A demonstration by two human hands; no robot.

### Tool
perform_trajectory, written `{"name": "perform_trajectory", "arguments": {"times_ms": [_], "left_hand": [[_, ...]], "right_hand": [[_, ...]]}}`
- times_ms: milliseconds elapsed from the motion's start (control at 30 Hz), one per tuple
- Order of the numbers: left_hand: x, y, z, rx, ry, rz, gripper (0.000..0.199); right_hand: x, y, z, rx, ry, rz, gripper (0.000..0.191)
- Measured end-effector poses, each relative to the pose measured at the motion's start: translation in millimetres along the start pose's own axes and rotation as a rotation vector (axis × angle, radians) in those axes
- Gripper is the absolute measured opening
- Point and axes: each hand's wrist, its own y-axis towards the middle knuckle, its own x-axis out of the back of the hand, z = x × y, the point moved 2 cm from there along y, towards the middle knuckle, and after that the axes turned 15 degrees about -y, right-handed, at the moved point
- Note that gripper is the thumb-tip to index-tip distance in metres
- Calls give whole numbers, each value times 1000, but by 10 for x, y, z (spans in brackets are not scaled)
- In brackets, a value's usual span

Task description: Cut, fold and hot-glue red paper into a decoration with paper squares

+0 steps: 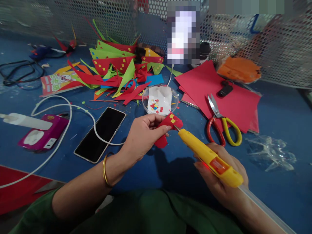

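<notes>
My left hand [143,135] pinches a folded red paper piece [176,121] dotted with small yellow squares. My right hand [226,175] is wrapped around a yellow hot glue gun [195,144], with a clear glue stick [264,208] running out of its back end. The gun's nozzle meets the red paper by my left thumb, or comes very close; I cannot tell which. Just beyond the paper, a clear round dish [144,99] holds a white sheet with small coloured paper bits [155,105].
Scissors [215,109] and a black key fob [225,89] lie on red paper sheets [195,79] at right, near a clear plastic piece [275,152]. Cut paper shapes [114,65] pile up behind. A phone [99,135], white cable [70,118] and purple power socket [44,133] are at left.
</notes>
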Motion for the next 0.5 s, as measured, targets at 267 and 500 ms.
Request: {"name": "perform_trajectory", "arguments": {"times_ms": [267, 500], "left_hand": [[-2, -16, -1, 3, -8, -3, 22], [3, -19, -4, 5, 3, -11, 22]], "right_hand": [[14, -10, 4, 2, -20, 2, 18], [20, -9, -1, 1, -45, -2, 16]]}}
